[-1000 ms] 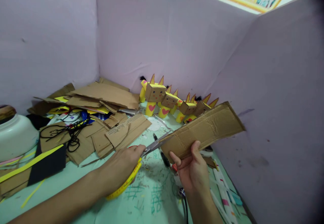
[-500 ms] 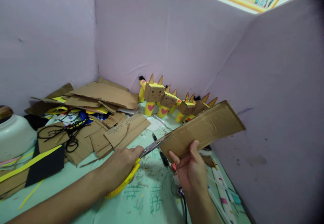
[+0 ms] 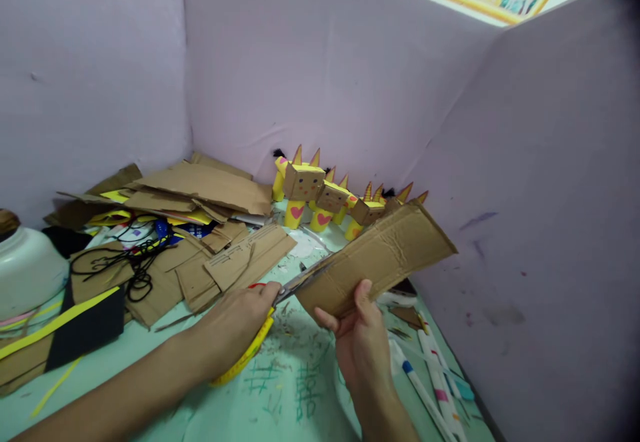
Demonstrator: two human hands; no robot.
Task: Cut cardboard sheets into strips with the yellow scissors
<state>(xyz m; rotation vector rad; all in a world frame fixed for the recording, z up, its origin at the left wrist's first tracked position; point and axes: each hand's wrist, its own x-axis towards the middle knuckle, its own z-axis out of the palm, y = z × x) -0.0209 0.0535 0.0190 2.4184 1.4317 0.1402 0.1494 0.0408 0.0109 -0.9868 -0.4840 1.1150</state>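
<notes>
My left hand (image 3: 245, 312) is closed on a pair of scissors (image 3: 246, 355) with yellow handles, and a bit of red shows by the knuckles. The scissor blades lie along the upper left edge of a brown cardboard strip (image 3: 383, 252); cardboard partly covers their tips. From below, my right hand (image 3: 363, 342) grips that strip, thumb on its near face and the other fingers mostly hidden. The strip slants up to the right, held above the table in front of yellow-and-cardboard figures (image 3: 303, 182) with pointed horns.
Cardboard pieces (image 3: 205, 185) are heaped at the left, with a tangled black cord (image 3: 143, 272) among them. A white rounded pot (image 3: 30, 272) stands at the far left. Markers (image 3: 427, 395) lie along the right edge of the green tabletop (image 3: 280, 415). Purple walls (image 3: 320, 62) rise behind.
My right hand and the cardboard strip have shifted left and a little down, bringing the strip further over the scissor blades. The blades look more closed. My left hand has barely moved.
</notes>
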